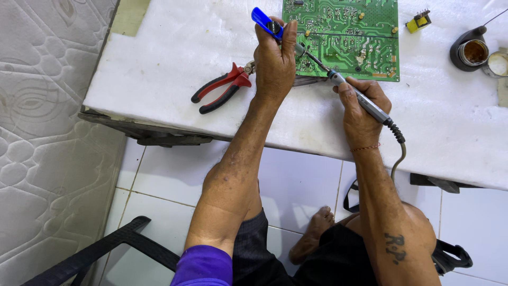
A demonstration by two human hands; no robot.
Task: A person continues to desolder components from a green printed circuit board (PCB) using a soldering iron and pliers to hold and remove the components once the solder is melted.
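A green circuit board (349, 32) lies solder side up on the white foam pad (174, 58). My left hand (274, 62) grips a blue desoldering pump (267, 22), its nozzle at the board's lower left area. My right hand (360, 108) holds a grey soldering iron (360, 99) like a pen, with the dark tip touching the board beside the pump nozzle. The iron's cord (398, 153) hangs off the table edge.
Red-handled pliers (222, 87) lie on the pad left of my left hand. A small yellow component (418, 22) sits right of the board. A dark round tin (470, 53) and another container (497, 63) stand at far right. A mattress (47, 132) is at left, white tiled floor below.
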